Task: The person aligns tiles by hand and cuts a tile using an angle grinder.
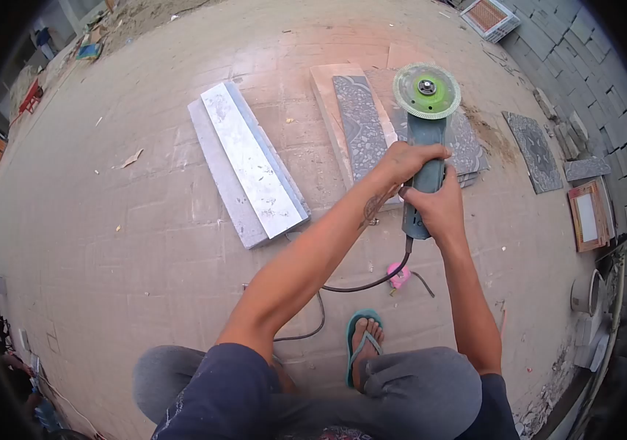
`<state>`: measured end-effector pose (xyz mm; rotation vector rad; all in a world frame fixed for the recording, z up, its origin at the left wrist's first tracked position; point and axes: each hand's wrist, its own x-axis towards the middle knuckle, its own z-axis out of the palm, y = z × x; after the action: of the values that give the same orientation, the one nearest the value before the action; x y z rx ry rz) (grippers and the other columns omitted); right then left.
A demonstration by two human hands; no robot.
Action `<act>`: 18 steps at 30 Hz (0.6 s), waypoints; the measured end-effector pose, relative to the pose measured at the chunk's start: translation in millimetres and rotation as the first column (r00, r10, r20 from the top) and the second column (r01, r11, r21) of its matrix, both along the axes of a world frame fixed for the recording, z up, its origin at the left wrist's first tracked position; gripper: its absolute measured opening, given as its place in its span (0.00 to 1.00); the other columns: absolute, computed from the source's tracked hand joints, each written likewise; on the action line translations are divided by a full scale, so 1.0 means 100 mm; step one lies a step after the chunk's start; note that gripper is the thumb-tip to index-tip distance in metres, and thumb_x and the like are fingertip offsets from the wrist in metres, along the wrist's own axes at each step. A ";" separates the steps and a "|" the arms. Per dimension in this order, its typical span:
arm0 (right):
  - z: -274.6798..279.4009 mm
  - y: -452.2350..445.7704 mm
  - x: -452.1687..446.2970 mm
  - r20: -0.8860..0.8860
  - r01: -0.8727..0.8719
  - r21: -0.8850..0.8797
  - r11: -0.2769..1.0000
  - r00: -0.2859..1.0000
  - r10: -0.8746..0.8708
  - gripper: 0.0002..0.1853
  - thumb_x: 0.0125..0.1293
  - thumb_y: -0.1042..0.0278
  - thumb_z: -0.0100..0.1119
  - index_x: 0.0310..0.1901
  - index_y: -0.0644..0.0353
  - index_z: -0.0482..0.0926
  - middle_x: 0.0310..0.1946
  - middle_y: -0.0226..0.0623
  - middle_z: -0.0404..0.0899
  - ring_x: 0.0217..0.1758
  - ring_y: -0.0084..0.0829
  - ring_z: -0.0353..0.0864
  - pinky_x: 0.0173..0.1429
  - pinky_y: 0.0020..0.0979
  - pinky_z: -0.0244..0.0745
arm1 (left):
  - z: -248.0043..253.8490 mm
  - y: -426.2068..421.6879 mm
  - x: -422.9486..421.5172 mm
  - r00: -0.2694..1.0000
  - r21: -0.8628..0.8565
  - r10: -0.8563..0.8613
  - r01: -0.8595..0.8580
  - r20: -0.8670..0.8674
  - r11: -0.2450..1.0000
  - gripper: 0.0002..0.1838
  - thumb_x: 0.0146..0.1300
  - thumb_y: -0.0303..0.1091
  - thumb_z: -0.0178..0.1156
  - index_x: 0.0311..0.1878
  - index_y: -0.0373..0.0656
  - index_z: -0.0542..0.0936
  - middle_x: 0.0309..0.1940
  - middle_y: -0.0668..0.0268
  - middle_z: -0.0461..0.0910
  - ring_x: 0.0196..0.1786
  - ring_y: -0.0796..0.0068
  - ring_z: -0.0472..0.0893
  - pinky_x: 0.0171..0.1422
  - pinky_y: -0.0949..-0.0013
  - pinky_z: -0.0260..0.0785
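An angle grinder (425, 133) with a green-centred cutting disc (442, 77) is gripped by both of my hands, disc end pointing away from me. My left hand (407, 160) wraps the body near the disc, and my right hand (439, 209) holds it further back. Beneath and beside the grinder are a dark patterned tile strip (359, 121) on a wooden board (328, 81) and a stack of patterned tiles (467, 150), partly hidden by the tool. To the left, a white strip (246, 150) rests on a grey block (229, 187).
The grinder's black cord (361, 288) curves past a pink tape measure (398, 275) near my sandalled foot (365, 341). Along the right wall are a loose patterned tile (533, 150), a wooden frame (588, 216), a bucket (586, 293) and a crate (489, 18). A person (44, 42) stands far left.
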<state>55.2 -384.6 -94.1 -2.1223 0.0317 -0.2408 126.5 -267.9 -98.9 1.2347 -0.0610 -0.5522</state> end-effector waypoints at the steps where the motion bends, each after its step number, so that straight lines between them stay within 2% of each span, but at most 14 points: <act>1: 0.18 0.23 0.08 -0.082 0.000 0.288 0.957 0.996 0.024 0.33 0.49 0.63 0.72 0.53 0.73 0.70 0.41 0.48 0.80 0.42 0.38 0.84 0.44 0.34 0.80 | -0.02 0.19 0.17 0.999 -0.178 -0.038 0.040 0.017 0.983 0.30 0.54 0.51 0.68 0.51 0.33 0.79 0.37 0.57 0.83 0.35 0.71 0.84 0.40 0.69 0.78; 2: 0.34 0.44 0.15 -0.158 0.010 0.558 0.830 0.983 0.095 0.30 0.51 0.63 0.71 0.51 0.72 0.70 0.39 0.46 0.80 0.41 0.36 0.84 0.41 0.32 0.81 | 0.09 0.38 0.20 0.998 -0.237 -0.034 0.045 0.050 0.970 0.34 0.55 0.56 0.65 0.54 0.34 0.77 0.41 0.56 0.82 0.39 0.69 0.84 0.43 0.66 0.78; 3: 0.50 0.53 0.30 -0.130 -0.019 0.540 0.841 0.986 0.106 0.30 0.51 0.63 0.71 0.51 0.72 0.70 0.39 0.46 0.80 0.41 0.36 0.84 0.41 0.32 0.81 | 0.22 0.60 0.22 0.996 -0.293 -0.013 0.038 0.086 0.955 0.39 0.55 0.61 0.63 0.58 0.35 0.74 0.44 0.54 0.80 0.42 0.67 0.84 0.46 0.63 0.77; 4: 0.65 0.63 0.47 -0.258 -0.090 0.644 0.760 0.909 0.326 0.30 0.52 0.65 0.69 0.54 0.71 0.70 0.42 0.47 0.80 0.40 0.36 0.85 0.42 0.37 0.84 | 0.40 0.81 0.21 0.994 -0.312 0.010 0.025 0.109 0.950 0.39 0.55 0.61 0.63 0.58 0.35 0.74 0.44 0.54 0.80 0.42 0.67 0.84 0.46 0.63 0.77; 5: 0.80 0.75 0.58 -0.359 -0.112 0.742 0.661 0.767 0.532 0.31 0.53 0.66 0.68 0.56 0.70 0.69 0.44 0.48 0.80 0.39 0.37 0.85 0.43 0.41 0.86 | 0.60 1.00 0.16 0.987 -0.162 0.094 -0.072 0.132 0.984 0.43 0.55 0.67 0.58 0.60 0.35 0.72 0.48 0.52 0.78 0.47 0.63 0.82 0.51 0.58 0.75; 7: 0.99 1.05 0.66 -0.307 -0.165 0.746 0.645 0.775 0.553 0.28 0.54 0.66 0.66 0.55 0.71 0.71 0.42 0.48 0.81 0.37 0.39 0.86 0.43 0.41 0.87 | 0.83 1.33 0.15 0.966 0.086 0.142 -0.163 0.215 0.983 0.57 0.51 0.79 0.49 0.67 0.33 0.66 0.59 0.46 0.71 0.58 0.52 0.77 0.61 0.47 0.69; 9: 1.18 1.25 0.73 -0.275 -0.231 0.741 0.631 0.753 0.599 0.28 0.54 0.66 0.65 0.54 0.73 0.71 0.40 0.47 0.82 0.37 0.39 0.86 0.45 0.41 0.87 | 0.89 1.54 0.22 0.950 0.150 0.133 -0.181 0.282 0.972 0.62 0.54 0.84 0.43 0.73 0.33 0.60 0.60 0.44 0.71 0.59 0.53 0.77 0.62 0.49 0.69; 10: 1.18 1.34 0.79 -0.274 -0.231 0.745 0.626 0.751 0.601 0.24 0.55 0.66 0.65 0.50 0.72 0.73 0.36 0.46 0.82 0.32 0.38 0.86 0.42 0.39 0.87 | 0.79 1.61 0.32 0.944 0.155 0.140 -0.193 0.300 0.969 0.62 0.54 0.84 0.43 0.73 0.33 0.60 0.60 0.44 0.71 0.59 0.53 0.77 0.62 0.49 0.69; 11: 1.06 1.38 0.94 -0.261 -0.239 0.753 0.613 0.747 0.612 0.24 0.55 0.66 0.65 0.50 0.72 0.73 0.36 0.46 0.82 0.32 0.38 0.86 0.42 0.39 0.87 | 0.59 1.67 0.41 0.905 0.194 0.185 -0.274 0.384 0.942 0.61 0.56 0.84 0.38 0.73 0.33 0.60 0.57 0.45 0.74 0.54 0.55 0.80 0.57 0.55 0.72; 12: 0.88 1.44 1.14 -0.251 -0.254 0.712 0.654 0.778 0.575 0.21 0.54 0.65 0.66 0.46 0.69 0.74 0.34 0.43 0.80 0.28 0.35 0.83 0.35 0.37 0.84 | 0.49 1.73 0.46 0.856 0.226 0.219 -0.355 0.468 0.907 0.60 0.59 0.85 0.33 0.73 0.34 0.61 0.54 0.46 0.77 0.50 0.57 0.83 0.51 0.61 0.76; 14: 0.87 1.61 1.37 -0.237 -0.226 0.626 0.746 0.856 0.458 0.19 0.52 0.62 0.68 0.39 0.67 0.76 0.29 0.39 0.78 0.22 0.30 0.78 0.26 0.33 0.78 | 0.35 1.69 0.11 0.923 0.079 0.250 -0.284 0.292 0.956 0.61 0.55 0.86 0.18 0.80 0.46 0.38 0.61 0.48 0.73 0.57 0.57 0.79 0.61 0.57 0.72; 15: 0.85 1.69 1.43 -0.210 -0.201 0.657 0.726 0.877 0.433 0.20 0.52 0.59 0.70 0.39 0.66 0.76 0.28 0.38 0.78 0.22 0.29 0.78 0.25 0.32 0.76 | 0.17 1.63 0.00 0.926 -0.155 0.270 -0.236 0.262 0.959 0.55 0.59 0.83 0.20 0.80 0.54 0.34 0.59 0.53 0.75 0.54 0.60 0.81 0.56 0.59 0.75; 16: 0.82 1.74 1.53 -0.211 -0.195 0.681 0.706 0.871 0.444 0.20 0.52 0.59 0.69 0.40 0.65 0.76 0.28 0.38 0.78 0.22 0.29 0.78 0.26 0.32 0.77 | 0.07 1.56 -0.11 0.907 -0.317 0.268 -0.162 0.324 0.934 0.49 0.65 0.77 0.26 0.80 0.58 0.35 0.56 0.55 0.76 0.51 0.63 0.82 0.54 0.59 0.75; 18: 0.74 1.80 1.68 -0.214 -0.203 0.739 0.642 0.833 0.510 0.20 0.53 0.59 0.69 0.40 0.64 0.75 0.29 0.40 0.78 0.23 0.31 0.78 0.28 0.34 0.79 | -0.03 1.41 -0.06 0.834 -0.380 0.453 -0.327 0.314 0.865 0.45 0.71 0.68 0.36 0.80 0.58 0.30 0.54 0.58 0.77 0.48 0.66 0.83 0.55 0.61 0.74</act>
<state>223.4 -204.4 -20.6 -1.3297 -0.0611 0.4227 120.3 -127.2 -102.0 0.9907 -0.2199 0.0810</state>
